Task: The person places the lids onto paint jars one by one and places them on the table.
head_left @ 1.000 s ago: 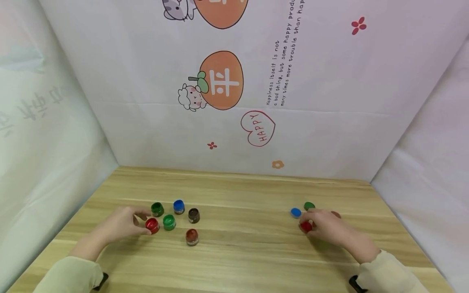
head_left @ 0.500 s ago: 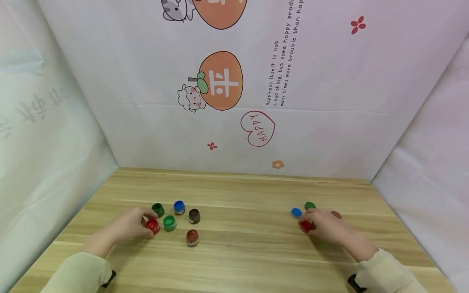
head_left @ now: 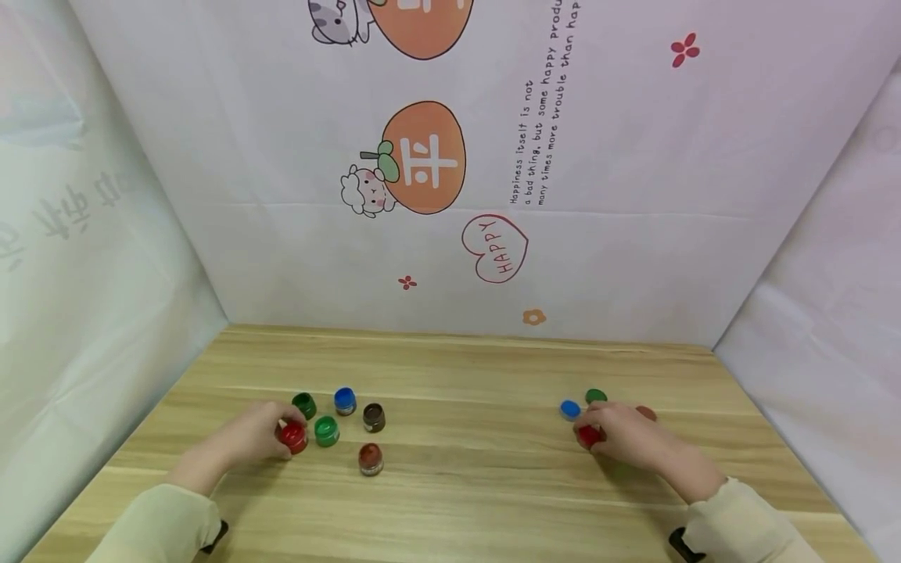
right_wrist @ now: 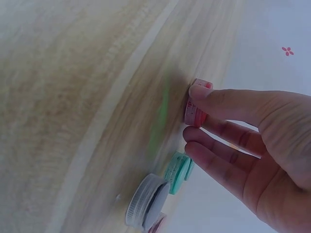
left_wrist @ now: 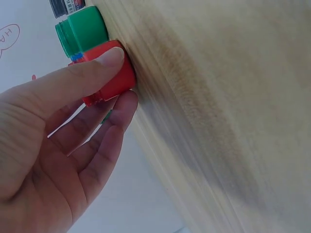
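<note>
My left hand (head_left: pixel 260 434) pinches an open red paint jar (head_left: pixel 294 439) between thumb and fingers at the left of the table. The left wrist view shows the thumb lying across the side of this red jar (left_wrist: pixel 121 77), close to the wood. Right of it stands an open green paint jar (head_left: pixel 327 432). Across the table my right hand (head_left: pixel 626 434) pinches a red jar lid (head_left: pixel 588 436) by its edge. In the right wrist view that red lid (right_wrist: pixel 192 112) stands tilted near the tabletop, with a green lid (right_wrist: pixel 176 172) and a greyish lid (right_wrist: pixel 146 201) beside the hand.
Around the left hand stand more open jars: dark green (head_left: pixel 304 405), blue (head_left: pixel 345 401), dark brown (head_left: pixel 374 417) and reddish brown (head_left: pixel 371 460). Near the right hand lie a blue lid (head_left: pixel 570 409), a dark green lid (head_left: pixel 596 396) and a brown lid (head_left: pixel 645 413). White printed sheets wall the table.
My left hand has moved slightly right and its fingers have closed round the red jar. The right hand stays in place, holding the red lid.
</note>
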Action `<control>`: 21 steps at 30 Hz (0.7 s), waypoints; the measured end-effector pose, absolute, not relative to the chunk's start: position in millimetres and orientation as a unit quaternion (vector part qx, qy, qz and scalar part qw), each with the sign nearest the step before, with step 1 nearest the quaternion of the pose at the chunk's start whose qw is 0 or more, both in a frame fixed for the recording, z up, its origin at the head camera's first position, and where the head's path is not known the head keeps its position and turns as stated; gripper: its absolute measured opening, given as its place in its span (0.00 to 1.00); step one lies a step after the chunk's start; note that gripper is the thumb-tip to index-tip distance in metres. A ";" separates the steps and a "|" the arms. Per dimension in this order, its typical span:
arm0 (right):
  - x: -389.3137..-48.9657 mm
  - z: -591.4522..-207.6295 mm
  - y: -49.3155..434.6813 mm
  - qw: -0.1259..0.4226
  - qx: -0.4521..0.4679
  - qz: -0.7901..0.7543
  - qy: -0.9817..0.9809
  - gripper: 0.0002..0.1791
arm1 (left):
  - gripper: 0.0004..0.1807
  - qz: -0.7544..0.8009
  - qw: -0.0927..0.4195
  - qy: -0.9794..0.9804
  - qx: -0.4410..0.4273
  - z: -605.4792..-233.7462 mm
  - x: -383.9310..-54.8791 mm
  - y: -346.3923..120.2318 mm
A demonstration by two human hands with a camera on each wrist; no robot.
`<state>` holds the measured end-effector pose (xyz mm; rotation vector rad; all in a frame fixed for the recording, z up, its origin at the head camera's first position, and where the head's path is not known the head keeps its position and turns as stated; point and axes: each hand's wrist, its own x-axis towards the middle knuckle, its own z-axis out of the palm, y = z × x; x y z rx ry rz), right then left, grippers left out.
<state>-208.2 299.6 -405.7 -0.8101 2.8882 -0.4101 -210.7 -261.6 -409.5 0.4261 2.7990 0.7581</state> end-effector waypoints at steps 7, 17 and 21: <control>-209.4 -404.0 297.6 0.066 -0.258 -0.143 0.953 0.19 | 0.22 0.240 0.097 0.954 0.151 -408.5 -209.2 -259.2; -210.1 -402.7 296.6 0.063 -0.270 -0.154 0.948 0.20 | 0.17 0.243 0.083 0.953 0.161 -401.9 -208.6 -259.5; -210.0 -400.1 294.7 0.051 -0.281 -0.159 0.945 0.19 | 0.16 0.257 0.079 0.950 0.162 -399.3 -207.0 -260.4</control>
